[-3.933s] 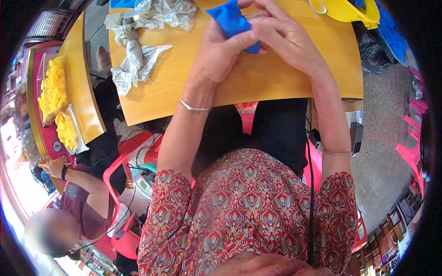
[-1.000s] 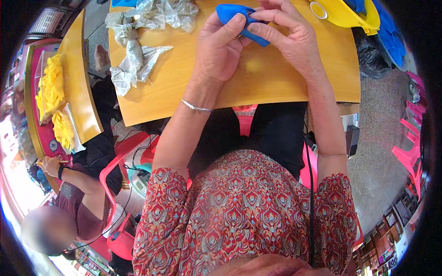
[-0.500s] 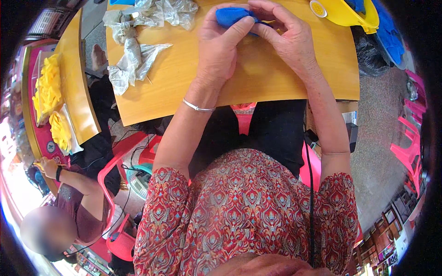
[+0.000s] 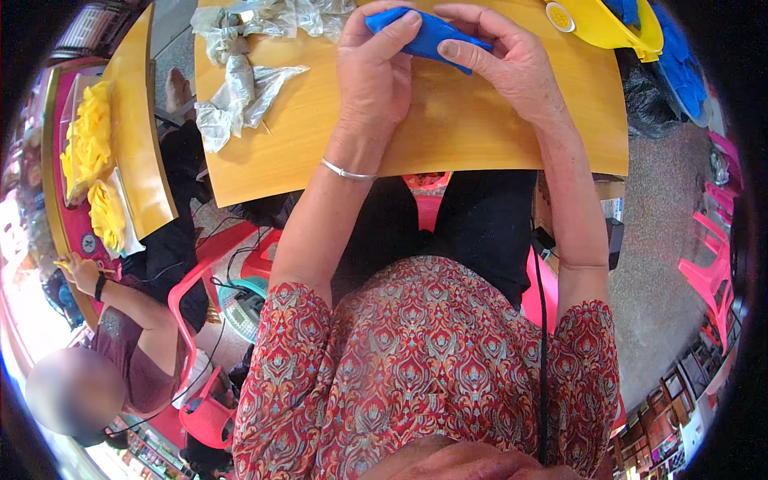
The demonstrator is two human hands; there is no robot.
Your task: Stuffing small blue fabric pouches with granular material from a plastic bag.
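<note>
A folded, pointed piece of blue cloth (image 4: 432,38) is held above the far part of the table, slanting down to the right. My left hand (image 4: 374,76) is closed on its left end, thumb on top and fingers partly hidden behind. At the right end, my right hand (image 4: 512,68) pinches the cloth, its thumb lying across the front and its fingers curved over the far side. A thin silver bangle (image 4: 346,174) circles my left wrist.
Crumpled clear plastic bags (image 4: 240,92) lie on the wooden table (image 4: 320,152) at the left. A yellow container (image 4: 612,32) with blue pieces stands far right, beside a blue heap (image 4: 680,68). To the left, a co-worker (image 4: 140,336) sits near yellow pieces (image 4: 92,132). A pink chair (image 4: 708,268) stands right.
The blue cloth has gone from a compact, bunched shape to a longer, flatter one reaching right. My right thumb now lies over its right part, and my left hand has shifted slightly left.
</note>
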